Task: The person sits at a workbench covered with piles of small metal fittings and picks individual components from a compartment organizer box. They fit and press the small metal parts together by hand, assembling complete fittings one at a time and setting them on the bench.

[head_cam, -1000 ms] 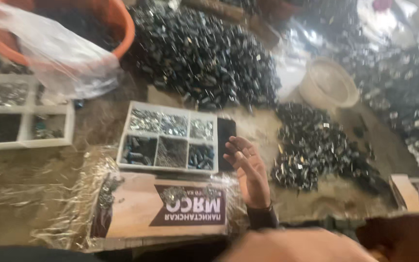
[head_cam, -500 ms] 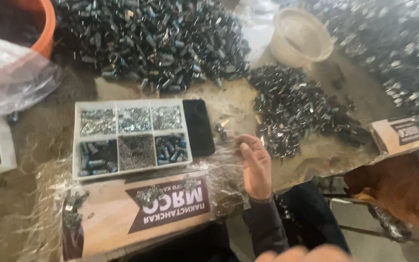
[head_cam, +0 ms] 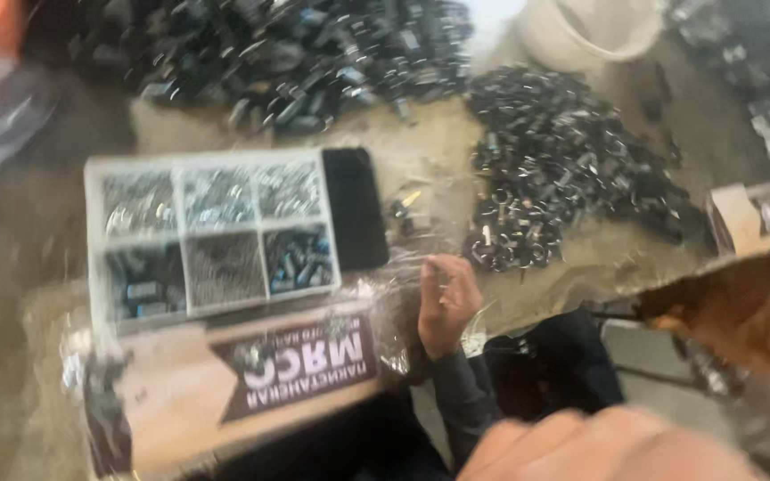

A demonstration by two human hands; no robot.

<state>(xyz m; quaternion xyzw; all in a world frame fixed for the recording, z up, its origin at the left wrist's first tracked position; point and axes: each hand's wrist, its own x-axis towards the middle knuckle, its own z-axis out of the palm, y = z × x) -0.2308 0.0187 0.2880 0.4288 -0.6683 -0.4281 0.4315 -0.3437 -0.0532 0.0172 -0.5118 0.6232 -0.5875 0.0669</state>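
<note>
The left hand [head_cam: 446, 303] is resting at the near edge of the table [head_cam: 421, 160], on crinkled clear film [head_cam: 394, 312], its dark-sleeved forearm rising from below and the fingers pointing away from the person. The fingers are curling loosely inward; whether they are pinching anything is too blurred to tell.

The sorting tray [head_cam: 216, 232] with 6 compartments is lying just to the hand's left, long axis running along the table edge, with a black block [head_cam: 354, 209] at its right end. A heap of dark metal rings [head_cam: 554, 178] is sitting ahead and to the right, about as near.

The right hand [head_cam: 599, 445] is hovering close under the camera, smeared, its grip unreadable, farther from both.
</note>
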